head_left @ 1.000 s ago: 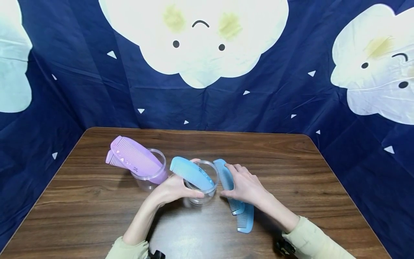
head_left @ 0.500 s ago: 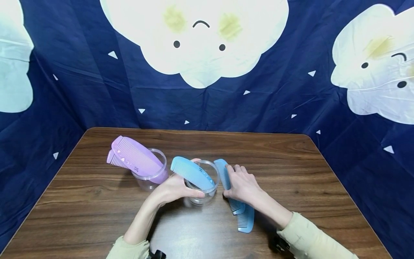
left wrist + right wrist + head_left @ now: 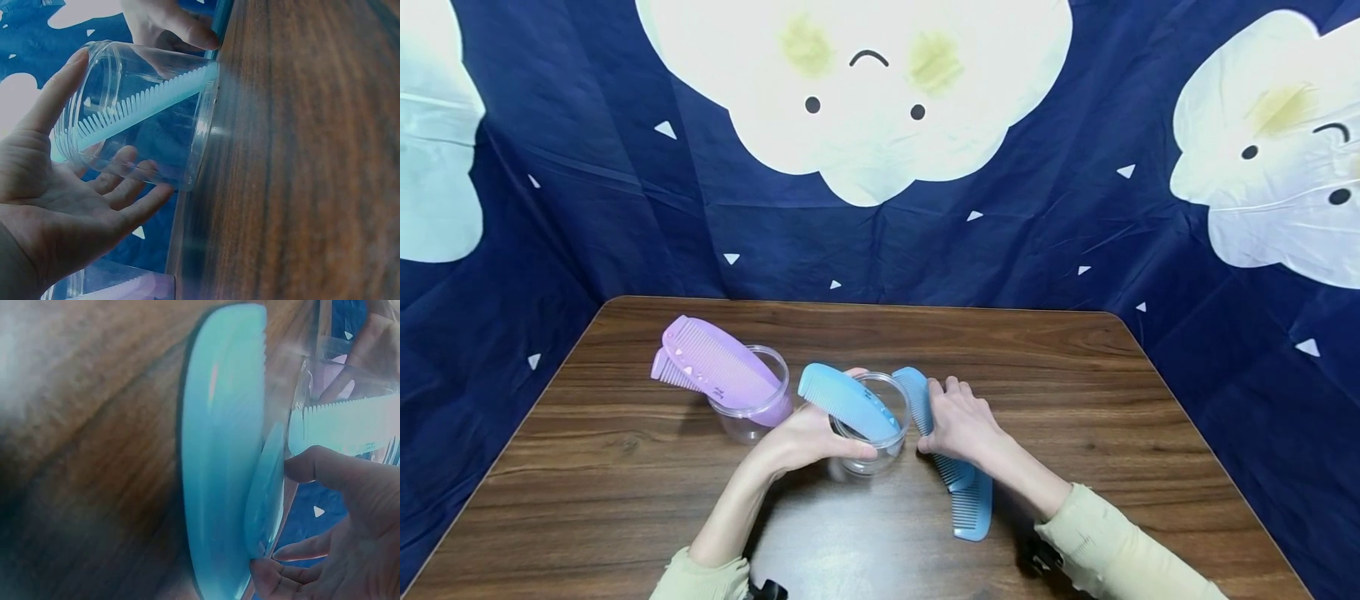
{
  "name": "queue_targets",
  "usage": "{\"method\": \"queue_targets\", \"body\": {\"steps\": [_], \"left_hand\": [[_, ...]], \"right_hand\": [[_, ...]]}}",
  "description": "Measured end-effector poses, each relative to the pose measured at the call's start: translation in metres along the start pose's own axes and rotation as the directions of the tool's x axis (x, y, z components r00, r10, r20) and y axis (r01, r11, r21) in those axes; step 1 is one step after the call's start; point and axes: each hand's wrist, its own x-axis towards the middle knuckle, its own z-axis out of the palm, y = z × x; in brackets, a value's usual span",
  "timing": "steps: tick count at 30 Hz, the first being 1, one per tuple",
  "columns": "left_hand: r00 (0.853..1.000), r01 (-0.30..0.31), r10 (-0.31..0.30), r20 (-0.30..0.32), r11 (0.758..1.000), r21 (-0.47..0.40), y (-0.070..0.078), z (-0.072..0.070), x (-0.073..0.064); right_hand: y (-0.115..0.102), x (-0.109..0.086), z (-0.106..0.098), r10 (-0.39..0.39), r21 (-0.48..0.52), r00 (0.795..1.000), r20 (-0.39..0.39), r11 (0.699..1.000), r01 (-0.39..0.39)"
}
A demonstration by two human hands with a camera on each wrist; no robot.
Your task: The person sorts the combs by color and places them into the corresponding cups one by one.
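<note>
My left hand [image 3: 805,437] holds a clear plastic cup [image 3: 147,159] upright on the table, thumb and fingers around its sides. A blue comb [image 3: 846,400] leans inside that cup, its upper end sticking out over the rim. To the right, my right hand [image 3: 962,423] pinches another blue comb [image 3: 267,494] between thumb and fingers. That comb is slightly tilted and overlaps a third blue comb [image 3: 222,444], which lies flat on the table. The right hand covers part of the pinched comb in the head view.
Left of my left hand stands a second clear cup [image 3: 745,428] with purple combs [image 3: 718,358] leaning out to the left. The brown wooden table [image 3: 1112,442] runs back to a dark blue cloth [image 3: 820,250] with cloud pictures.
My right hand has moved in over the upper blue comb and taken hold of it. The comb has shifted slightly against the one beneath. The left hand stays on its cup.
</note>
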Motion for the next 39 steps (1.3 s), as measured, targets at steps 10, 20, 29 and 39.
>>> {"method": "queue_targets", "body": {"steps": [10, 20, 29, 39], "left_hand": [[1.000, -0.011, 0.012, 0.005, 1.000, -0.014, 0.001, 0.001, 0.000], [1.000, 0.000, 0.000, -0.006, 1.000, 0.000, 0.002, 0.000, 0.000], [1.000, -0.002, 0.002, -0.011, 1.000, -0.007, 0.000, 0.000, -0.001], [1.000, 0.008, -0.008, -0.015, 1.000, -0.006, 0.001, 0.001, -0.001]], "right_hand": [[0.005, 0.006, -0.003, 0.023, -0.010, 1.000, 0.019, 1.000, -0.023], [0.012, 0.009, -0.013, 0.041, 0.025, 0.999, -0.003, 0.999, -0.041], [0.016, 0.011, -0.031, 0.063, 0.121, 0.997, -0.049, 0.991, -0.057], [0.017, 0.007, -0.049, 0.063, 0.254, 0.989, -0.134, 0.967, -0.027]]}}
